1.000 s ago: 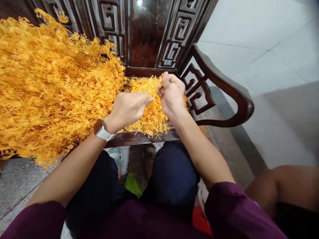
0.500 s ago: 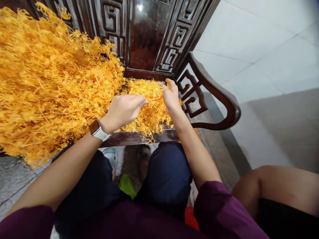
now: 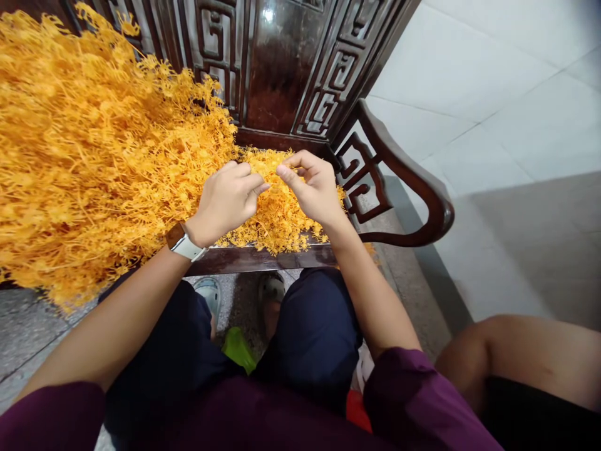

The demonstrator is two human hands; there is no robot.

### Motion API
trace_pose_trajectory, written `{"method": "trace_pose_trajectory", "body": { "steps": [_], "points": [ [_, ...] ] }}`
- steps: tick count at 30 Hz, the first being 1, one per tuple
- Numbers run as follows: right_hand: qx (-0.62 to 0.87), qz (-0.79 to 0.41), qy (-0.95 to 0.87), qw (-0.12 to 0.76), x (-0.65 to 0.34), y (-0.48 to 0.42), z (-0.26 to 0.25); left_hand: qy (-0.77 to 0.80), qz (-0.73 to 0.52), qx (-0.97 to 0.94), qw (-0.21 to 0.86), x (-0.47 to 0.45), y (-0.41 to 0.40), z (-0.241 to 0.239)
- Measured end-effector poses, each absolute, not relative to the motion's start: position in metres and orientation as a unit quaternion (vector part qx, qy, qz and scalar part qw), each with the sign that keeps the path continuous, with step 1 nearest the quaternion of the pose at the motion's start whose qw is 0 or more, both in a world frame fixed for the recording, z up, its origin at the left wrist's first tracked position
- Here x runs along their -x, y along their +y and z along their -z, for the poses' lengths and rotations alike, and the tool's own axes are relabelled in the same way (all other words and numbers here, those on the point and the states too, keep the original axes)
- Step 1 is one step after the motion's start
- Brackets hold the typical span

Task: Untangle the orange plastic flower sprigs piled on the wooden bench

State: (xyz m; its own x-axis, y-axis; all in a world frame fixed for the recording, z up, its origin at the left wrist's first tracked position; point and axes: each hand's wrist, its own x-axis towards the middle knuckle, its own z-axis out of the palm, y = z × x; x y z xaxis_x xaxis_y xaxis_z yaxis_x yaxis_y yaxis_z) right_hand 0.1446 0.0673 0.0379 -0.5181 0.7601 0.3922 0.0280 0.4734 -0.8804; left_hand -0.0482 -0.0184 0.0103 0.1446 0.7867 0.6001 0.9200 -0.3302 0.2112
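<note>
My left hand [image 3: 230,195], with a watch [image 3: 182,242] on its wrist, is closed in a pinch on a thin orange sprig, mostly lost against the orange behind. Facing it, my right hand [image 3: 313,186] has thumb and forefinger drawn together near their tips; what lies between them is too small to make out. Both hands hover over a smaller heap of orange artificial flower sprigs [image 3: 284,228] on the dark wooden bench. A much larger pile of the same sprigs [image 3: 107,150] rises to the left, close by my left hand.
The bench's carved backrest [image 3: 277,69] stands behind the heaps, and its curved armrest [image 3: 422,188] bounds the right side. My knees touch or nearly touch the front edge [image 3: 263,259]. A bright green item [image 3: 238,349] lies on the floor. Another person's bare leg [image 3: 526,347] is at the lower right.
My right hand has turned and moved left, its spread fingers now drawn into a pinch. My left hand has shifted slightly left. The sprig visible between the hands earlier no longer shows clearly.
</note>
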Motion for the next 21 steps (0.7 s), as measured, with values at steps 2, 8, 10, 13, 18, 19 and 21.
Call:
{"method": "trace_pose_trajectory", "body": {
  "steps": [2, 8, 10, 13, 18, 19, 21],
  "points": [
    [0.276, -0.45, -0.729, 0.435, -0.144, 0.068, -0.037, -0.573, 0.323, 0.745, 0.108, 0.049, -0.018, -0.012],
    [0.323, -0.477, -0.654, 0.491, -0.132, 0.075, -0.024, -0.52, 0.369, 0.77, 0.013, 0.037, -0.021, -0.024],
    [0.309, -0.501, -0.642, 0.492, -0.125, 0.085, -0.015, -0.526, 0.363, 0.769, 0.006, 0.033, -0.022, -0.027],
    [0.325, -0.518, -0.589, 0.528, -0.124, 0.114, 0.0, -0.529, 0.358, 0.769, 0.009, 0.03, -0.029, -0.031],
    [0.49, -0.466, -0.416, 0.608, -0.153, 0.155, 0.028, -0.483, 0.411, 0.772, -0.037, 0.02, -0.052, -0.032],
    [0.503, -0.472, -0.421, 0.589, -0.159, 0.156, 0.033, -0.488, 0.422, 0.763, -0.044, 0.019, -0.053, -0.03],
    [0.522, -0.477, -0.455, 0.541, -0.166, 0.152, 0.039, -0.501, 0.433, 0.747, -0.056, 0.018, -0.05, -0.023]
  ]
}}
